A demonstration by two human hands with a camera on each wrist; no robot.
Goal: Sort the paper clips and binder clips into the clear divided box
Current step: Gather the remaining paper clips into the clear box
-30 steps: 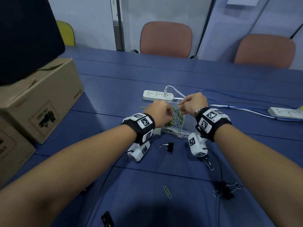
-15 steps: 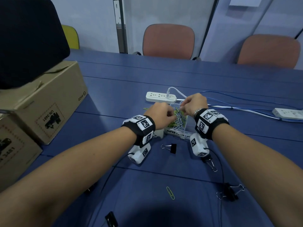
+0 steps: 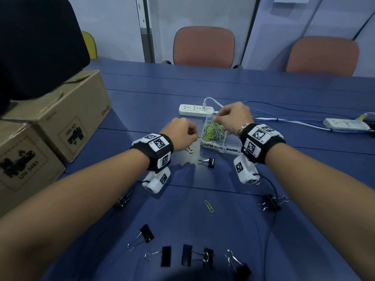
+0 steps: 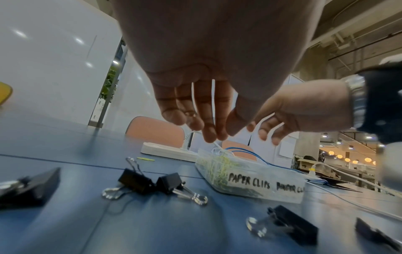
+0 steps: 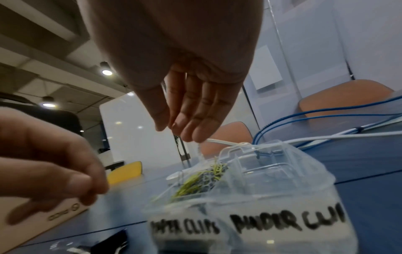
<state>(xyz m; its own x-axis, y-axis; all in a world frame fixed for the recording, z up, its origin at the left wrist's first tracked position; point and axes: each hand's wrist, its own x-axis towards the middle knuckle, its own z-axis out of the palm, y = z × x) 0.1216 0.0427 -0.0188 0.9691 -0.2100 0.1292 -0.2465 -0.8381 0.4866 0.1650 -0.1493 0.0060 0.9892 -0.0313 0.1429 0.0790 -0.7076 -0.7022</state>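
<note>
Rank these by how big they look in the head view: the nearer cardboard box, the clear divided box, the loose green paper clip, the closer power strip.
1. nearer cardboard box, though nearness inflates it
2. clear divided box and closer power strip: too alike to rank
3. green paper clip

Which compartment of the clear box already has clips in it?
The left compartment, labelled PAPER CLIPS, in the clear divided box: it holds a heap of yellow-green and blue paper clips. The neighbouring binder clip compartment looks empty.
</note>
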